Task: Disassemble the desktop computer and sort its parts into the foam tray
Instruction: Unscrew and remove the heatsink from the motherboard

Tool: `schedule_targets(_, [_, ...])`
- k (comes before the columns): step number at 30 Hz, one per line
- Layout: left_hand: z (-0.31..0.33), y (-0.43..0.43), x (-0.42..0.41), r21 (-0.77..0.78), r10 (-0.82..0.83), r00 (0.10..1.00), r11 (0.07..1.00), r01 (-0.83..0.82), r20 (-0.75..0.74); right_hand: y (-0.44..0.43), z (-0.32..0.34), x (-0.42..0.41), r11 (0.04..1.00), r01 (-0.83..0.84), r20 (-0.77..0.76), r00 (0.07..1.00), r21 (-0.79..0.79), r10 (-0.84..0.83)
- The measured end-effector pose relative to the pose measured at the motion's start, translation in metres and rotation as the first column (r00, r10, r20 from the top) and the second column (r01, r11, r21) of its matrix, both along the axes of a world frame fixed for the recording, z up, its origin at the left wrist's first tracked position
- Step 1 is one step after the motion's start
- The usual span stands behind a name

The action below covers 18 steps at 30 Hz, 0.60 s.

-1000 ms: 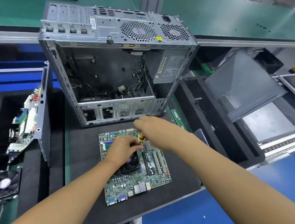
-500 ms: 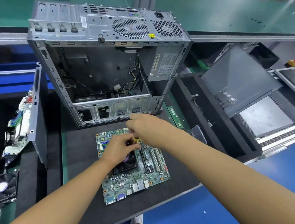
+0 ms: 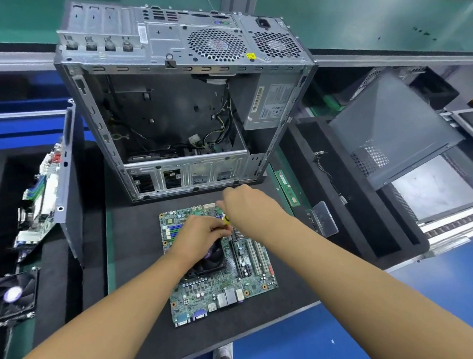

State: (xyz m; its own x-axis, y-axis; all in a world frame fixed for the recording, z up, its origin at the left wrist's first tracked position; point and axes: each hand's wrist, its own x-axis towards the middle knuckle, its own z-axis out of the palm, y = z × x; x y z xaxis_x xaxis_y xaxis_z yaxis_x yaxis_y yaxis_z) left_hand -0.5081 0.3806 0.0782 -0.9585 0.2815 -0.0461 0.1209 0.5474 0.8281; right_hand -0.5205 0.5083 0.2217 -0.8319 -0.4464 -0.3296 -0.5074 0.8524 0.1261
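Note:
A green motherboard [image 3: 227,290] lies flat on the black mat in front of the open grey computer case [image 3: 184,109]. A black cooler fan [image 3: 210,259] sits on the board, partly under my left hand [image 3: 203,234], which rests on it with fingers pinched near the tool's shaft. My right hand [image 3: 246,207] is closed around a yellow-handled screwdriver [image 3: 226,219], held upright at the fan's far right corner. The tip is hidden by my fingers. The case still holds a power supply [image 3: 269,103] and loose cables.
At left, a black foam tray [image 3: 52,264] holds another motherboard [image 3: 38,206], a grey panel and a black fan [image 3: 12,294]. At right, a foam tray [image 3: 353,198] holds a cable, a clear plastic piece and a grey side panel [image 3: 390,130]. A RAM stick [image 3: 287,188] lies beside the case.
Both hands stay at the fan's corner with the screwdriver. The view has shifted slightly, and my right hand has turned a little over the handle.

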Motion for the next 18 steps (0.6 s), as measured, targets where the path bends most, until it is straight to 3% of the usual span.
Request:
schedule_targets(3, [0.004, 0.001, -0.002, -0.002, 0.026, 1.0, 1.0, -0.026, -0.011, 0.003, 0.008, -0.008, 0.998, -0.05, 0.146, 0.988, -0.036, 0.055])
schedule_targets(7, [0.004, 0.001, -0.003, 0.006, 0.038, 0.999, 0.999, -0.038, -0.01, 0.013, 0.015, -0.016, 0.977, -0.203, 0.208, 0.955, -0.06, 0.211])
schedule_targets(10, [0.004, 0.0, -0.001, 0.027, 0.013, 0.998, 1.0, -0.011, -0.06, 0.013, 0.01, -0.01, 0.988, 0.016, 0.219, 0.975, -0.152, 0.018])
schedule_targets(12, [0.003, 0.001, -0.001, 0.017, 0.024, 0.997, 1.0, -0.022, -0.068, 0.013, 0.008, -0.006, 0.987, 0.111, 0.134, 0.986, -0.12, -0.095])
schedule_targets(14, [0.001, 0.002, -0.001, 0.007, 0.021, 0.997, 1.0, -0.021, -0.078, 0.011, 0.004, -0.005, 0.999, 0.015, 0.014, 1.0, -0.045, -0.015])
schedule_targets(18, [0.004, 0.002, -0.003, 0.014, 0.022, 0.999, 1.0, -0.021, -0.047, 0.005, 0.003, -0.005, 0.996, -0.034, 0.158, 0.986, -0.086, 0.048])
